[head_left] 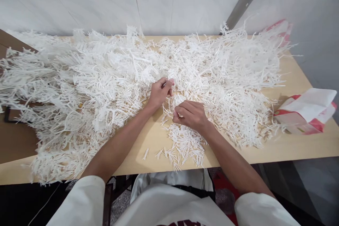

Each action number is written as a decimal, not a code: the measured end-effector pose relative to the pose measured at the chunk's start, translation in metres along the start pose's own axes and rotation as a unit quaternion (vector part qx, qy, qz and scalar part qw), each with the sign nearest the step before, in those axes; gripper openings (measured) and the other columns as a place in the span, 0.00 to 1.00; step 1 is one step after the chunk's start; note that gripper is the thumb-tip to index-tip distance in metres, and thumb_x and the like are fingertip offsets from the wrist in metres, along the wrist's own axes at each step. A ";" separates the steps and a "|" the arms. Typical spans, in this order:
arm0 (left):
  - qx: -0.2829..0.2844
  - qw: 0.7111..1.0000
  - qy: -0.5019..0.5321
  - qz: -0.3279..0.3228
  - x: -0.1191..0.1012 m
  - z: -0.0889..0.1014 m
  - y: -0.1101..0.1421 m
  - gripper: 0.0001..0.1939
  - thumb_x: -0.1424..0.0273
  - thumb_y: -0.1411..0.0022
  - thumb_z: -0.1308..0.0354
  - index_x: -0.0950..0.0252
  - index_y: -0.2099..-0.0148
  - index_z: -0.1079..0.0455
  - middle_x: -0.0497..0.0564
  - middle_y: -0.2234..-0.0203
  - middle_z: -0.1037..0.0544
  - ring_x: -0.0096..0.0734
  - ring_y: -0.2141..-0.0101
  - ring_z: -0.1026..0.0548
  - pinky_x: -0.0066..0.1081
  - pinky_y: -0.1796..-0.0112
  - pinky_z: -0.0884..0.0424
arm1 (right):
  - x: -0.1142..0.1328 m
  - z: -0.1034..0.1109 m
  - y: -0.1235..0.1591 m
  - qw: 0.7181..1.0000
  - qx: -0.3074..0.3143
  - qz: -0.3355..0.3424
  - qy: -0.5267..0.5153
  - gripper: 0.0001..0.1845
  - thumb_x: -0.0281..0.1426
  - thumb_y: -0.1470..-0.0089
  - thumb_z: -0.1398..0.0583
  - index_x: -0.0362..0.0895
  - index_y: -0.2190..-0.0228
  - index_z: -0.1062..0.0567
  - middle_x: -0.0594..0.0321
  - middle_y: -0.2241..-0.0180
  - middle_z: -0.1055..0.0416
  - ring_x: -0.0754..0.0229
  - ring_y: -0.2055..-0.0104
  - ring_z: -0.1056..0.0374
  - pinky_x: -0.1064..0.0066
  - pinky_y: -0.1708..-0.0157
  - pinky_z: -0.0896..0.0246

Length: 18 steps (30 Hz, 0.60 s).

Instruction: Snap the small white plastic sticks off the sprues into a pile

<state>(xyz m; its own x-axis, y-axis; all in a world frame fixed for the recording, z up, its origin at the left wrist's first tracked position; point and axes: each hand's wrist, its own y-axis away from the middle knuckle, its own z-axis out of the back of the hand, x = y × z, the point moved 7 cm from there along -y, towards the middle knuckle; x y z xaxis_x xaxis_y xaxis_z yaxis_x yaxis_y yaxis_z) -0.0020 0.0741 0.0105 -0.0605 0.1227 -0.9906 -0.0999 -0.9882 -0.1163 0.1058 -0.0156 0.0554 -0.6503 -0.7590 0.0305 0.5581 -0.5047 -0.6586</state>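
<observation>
Heaps of thin white branching strands (106,67), plastic-looking, cover much of the table. My left hand (160,93) is closed in a pinch over the middle of the heap, thumb pressed towards the forefinger. Lower and to its right, my right hand (191,114) is also closed, its fingertips pressed together and turned left. Thin white strands show between and beneath the two hands, but what each pinch holds is too small to make out. A smaller pile of short white sticks (186,144) lies below my right hand, near the table's front edge.
A red and white bag (304,113) stands on the right of the wooden table (296,74). Another pinkish bag (282,30) shows behind the heap. Brown cardboard (18,141) is at the left. A tiled wall (156,7) and slanted metal post (246,0) stand behind.
</observation>
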 end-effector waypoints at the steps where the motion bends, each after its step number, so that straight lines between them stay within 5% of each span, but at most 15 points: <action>1: 0.015 1.000 0.012 -0.006 -0.001 -0.002 -0.001 0.20 0.53 0.38 0.45 0.65 0.71 0.33 0.44 0.83 0.31 0.18 0.81 0.32 0.24 0.76 0.35 | -0.001 0.000 0.000 1.000 0.000 -0.014 -0.021 0.08 0.24 0.46 0.44 0.47 0.75 0.30 0.68 0.76 0.29 0.69 0.74 0.35 0.75 0.74 0.37; 9: 0.084 0.994 0.076 -0.007 -0.002 -0.012 0.003 0.18 0.53 0.38 0.46 0.64 0.65 0.34 0.45 0.77 0.29 0.18 0.80 0.31 0.24 0.76 0.33 | -0.060 0.004 0.009 0.947 -0.099 -0.280 -0.118 0.04 0.33 0.44 0.41 0.46 0.69 0.27 0.66 0.73 0.29 0.69 0.75 0.37 0.73 0.75 0.38; 18: 0.059 0.996 0.020 -0.066 -0.006 -0.009 0.003 0.18 0.56 0.45 0.37 0.61 0.60 0.35 0.46 0.69 0.31 0.21 0.72 0.33 0.24 0.71 0.33 | -0.080 -0.006 0.026 0.862 -0.121 -0.427 -0.244 0.10 0.38 0.45 0.40 0.48 0.62 0.27 0.67 0.71 0.27 0.69 0.76 0.33 0.73 0.74 0.37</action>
<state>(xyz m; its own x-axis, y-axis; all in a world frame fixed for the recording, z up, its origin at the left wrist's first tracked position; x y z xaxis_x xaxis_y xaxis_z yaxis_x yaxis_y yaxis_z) 0.0071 0.0691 0.0158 -0.0004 0.2440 -0.9698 -0.2195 -0.9461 -0.2380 0.1686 0.0343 0.0317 -0.4438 -0.2653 0.8560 -0.1793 -0.9096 -0.3749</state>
